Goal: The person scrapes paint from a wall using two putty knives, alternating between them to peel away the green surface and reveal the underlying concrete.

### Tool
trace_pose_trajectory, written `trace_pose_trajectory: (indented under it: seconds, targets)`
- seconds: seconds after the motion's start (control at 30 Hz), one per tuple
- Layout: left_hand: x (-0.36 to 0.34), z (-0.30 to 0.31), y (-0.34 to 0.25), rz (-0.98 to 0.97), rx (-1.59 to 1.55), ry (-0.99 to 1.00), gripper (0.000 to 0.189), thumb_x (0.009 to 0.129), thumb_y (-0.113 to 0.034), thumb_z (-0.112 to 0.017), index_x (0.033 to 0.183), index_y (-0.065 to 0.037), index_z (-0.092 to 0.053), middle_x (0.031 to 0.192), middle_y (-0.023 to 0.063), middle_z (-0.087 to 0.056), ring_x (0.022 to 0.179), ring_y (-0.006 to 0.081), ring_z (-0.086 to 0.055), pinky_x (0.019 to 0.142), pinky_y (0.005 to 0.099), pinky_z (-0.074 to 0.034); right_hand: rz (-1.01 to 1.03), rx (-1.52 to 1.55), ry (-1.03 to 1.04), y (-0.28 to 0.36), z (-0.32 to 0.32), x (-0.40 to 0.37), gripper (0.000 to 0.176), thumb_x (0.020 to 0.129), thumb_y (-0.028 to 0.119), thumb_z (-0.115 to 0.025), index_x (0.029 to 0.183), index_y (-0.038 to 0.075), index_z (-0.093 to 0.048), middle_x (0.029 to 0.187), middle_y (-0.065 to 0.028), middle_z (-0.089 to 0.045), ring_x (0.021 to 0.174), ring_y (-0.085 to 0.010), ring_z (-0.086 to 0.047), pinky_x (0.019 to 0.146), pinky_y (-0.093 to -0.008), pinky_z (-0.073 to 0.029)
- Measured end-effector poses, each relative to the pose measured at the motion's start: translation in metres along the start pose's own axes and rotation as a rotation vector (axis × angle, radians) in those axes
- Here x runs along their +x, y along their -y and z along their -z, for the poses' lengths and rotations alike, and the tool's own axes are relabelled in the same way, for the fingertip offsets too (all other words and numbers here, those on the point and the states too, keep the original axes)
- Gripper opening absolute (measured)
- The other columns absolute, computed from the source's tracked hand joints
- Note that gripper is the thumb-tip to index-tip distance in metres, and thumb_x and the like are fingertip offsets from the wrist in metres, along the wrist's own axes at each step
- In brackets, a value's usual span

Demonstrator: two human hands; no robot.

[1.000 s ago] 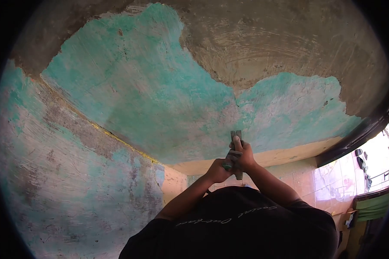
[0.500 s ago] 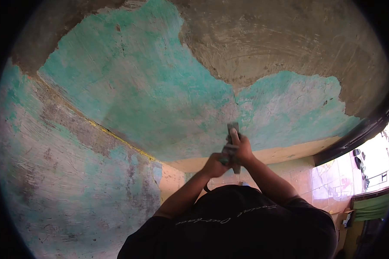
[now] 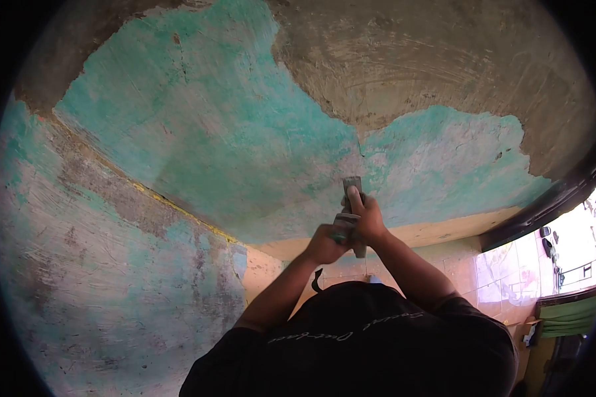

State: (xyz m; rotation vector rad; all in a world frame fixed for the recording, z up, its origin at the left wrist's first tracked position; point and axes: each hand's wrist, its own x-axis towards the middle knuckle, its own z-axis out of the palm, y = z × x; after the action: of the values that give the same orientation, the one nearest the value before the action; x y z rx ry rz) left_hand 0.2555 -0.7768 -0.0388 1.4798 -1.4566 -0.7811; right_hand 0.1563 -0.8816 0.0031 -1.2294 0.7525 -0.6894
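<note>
In front of my chest, my right hand (image 3: 369, 220) is closed around a narrow, flat grey block (image 3: 353, 181), its thumb laid along the upper face. The block stands roughly upright, one end above the thumb and the other below the hands. Just to the left and lower, my left hand (image 3: 326, 245) is closed against the right one, around a grey piece with a green patch (image 3: 342, 228). Fingers hide most of that piece, and I cannot tell whether it is part of the block. Behind the hands, a wall with worn turquoise paint (image 3: 245, 152) overlaps the block's top end.
Bare grey-brown plaster (image 3: 430, 59) covers the wall's upper part. A second scraped wall (image 3: 112, 278) meets it at the left along a yellowish corner line. Pinkish floor tiles (image 3: 444, 264) lie below, with a bright doorway (image 3: 573, 248) and green cloth (image 3: 569, 319) at the right.
Both hands and the grey block have shifted slightly up and to the left. The grip looks the same.
</note>
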Motion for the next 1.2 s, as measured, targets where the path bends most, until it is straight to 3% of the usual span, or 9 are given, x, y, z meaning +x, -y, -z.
trace_pose_trajectory:
  seconds: [0.03,0.1,0.33,0.47,0.8,0.87,0.93,1.07,1.2]
  targets:
    - [0.004,0.007,-0.006,0.04,-0.018,0.025,0.023,0.076,-0.017,-0.076,0.093,-0.005,-0.066,0.086,0.0067,-0.069,0.079,0.0165,-0.066,0.07,0.0313,-0.051,-0.034,0.141,0.05,0.001,-0.001,0.003,0.04,0.095,0.04,-0.048,0.085,0.001,-0.054,0.062,-0.0004,-0.048,0.053,-0.0091,-0.048,0.048,-0.0251,-0.042]
    - [0.005,0.009,-0.011,0.011,-0.021,0.015,0.019,0.077,-0.018,-0.073,0.091,-0.008,-0.067,0.083,0.0099,-0.069,0.077,0.0224,-0.068,0.067,0.033,-0.051,-0.034,0.137,0.044,-0.004,-0.001,0.005,0.04,0.095,0.039,-0.048,0.086,0.001,-0.053,0.062,-0.0007,-0.049,0.052,-0.0094,-0.048,0.046,-0.0249,-0.041]
    - [-0.015,-0.008,-0.005,0.086,0.009,0.037,0.021,0.075,-0.019,-0.074,0.092,-0.009,-0.067,0.082,0.0094,-0.068,0.077,0.0255,-0.067,0.068,0.034,-0.052,-0.085,0.059,-0.013,-0.038,0.004,-0.002,0.04,0.095,0.039,-0.049,0.086,0.001,-0.053,0.064,-0.0015,-0.049,0.053,-0.0093,-0.047,0.047,-0.0256,-0.041]
    - [0.006,0.011,-0.006,-0.055,-0.062,-0.026,0.018,0.074,-0.015,-0.077,0.081,-0.004,-0.064,0.073,0.0031,-0.062,0.069,0.0129,-0.059,0.064,0.0301,-0.048,-0.014,0.045,0.004,0.003,-0.005,0.005,0.042,0.094,0.041,-0.048,0.084,0.001,-0.055,0.064,-0.0016,-0.05,0.055,-0.0093,-0.047,0.05,-0.0258,-0.041]
    - [-0.023,-0.005,0.003,0.091,-0.058,0.027,0.021,0.073,-0.015,-0.078,0.087,-0.006,-0.066,0.078,0.0041,-0.065,0.074,0.0129,-0.062,0.067,0.0298,-0.049,-0.087,0.028,-0.004,-0.042,-0.002,-0.004,0.044,0.093,0.044,-0.05,0.084,0.001,-0.055,0.066,-0.0015,-0.051,0.056,-0.0095,-0.048,0.052,-0.0258,-0.042]
    - [-0.021,0.001,0.001,0.02,-0.024,-0.03,0.019,0.073,-0.014,-0.078,0.084,-0.005,-0.066,0.075,0.0035,-0.063,0.072,0.0124,-0.06,0.065,0.0295,-0.048,-0.044,-0.033,-0.027,-0.033,-0.009,-0.003,0.046,0.094,0.043,-0.048,0.08,0.0,-0.06,0.066,-0.003,-0.053,0.062,-0.0106,-0.049,0.058,-0.0275,-0.043]
    - [-0.006,0.015,-0.003,-0.103,-0.023,-0.11,0.017,0.074,-0.012,-0.078,0.083,-0.004,-0.066,0.073,0.0028,-0.062,0.069,0.0119,-0.058,0.064,0.0293,-0.048,-0.031,0.014,0.025,-0.003,-0.018,0.006,0.044,0.094,0.042,-0.049,0.083,0.001,-0.056,0.065,-0.0013,-0.051,0.057,-0.0093,-0.047,0.052,-0.0261,-0.042]
    - [-0.001,0.04,-0.016,-0.005,-0.029,0.012,0.017,0.074,-0.01,-0.077,0.086,-0.005,-0.066,0.085,0.0059,-0.066,0.077,0.015,-0.063,0.07,0.03,-0.051,0.002,0.152,0.106,0.011,-0.027,0.011,0.042,0.094,0.041,-0.049,0.082,0.002,-0.055,0.065,-0.0005,-0.05,0.055,-0.0084,-0.046,0.049,-0.0256,-0.04]
    - [-0.019,0.016,0.009,-0.019,-0.028,-0.032,0.02,0.072,-0.013,-0.078,0.087,-0.006,-0.067,0.086,0.008,-0.067,0.078,0.0176,-0.065,0.07,0.0311,-0.051,-0.034,0.026,-0.006,-0.022,-0.022,0.001,0.041,0.095,0.041,-0.048,0.083,0.002,-0.056,0.068,-0.0008,-0.05,0.056,-0.0088,-0.047,0.05,-0.0251,-0.041]
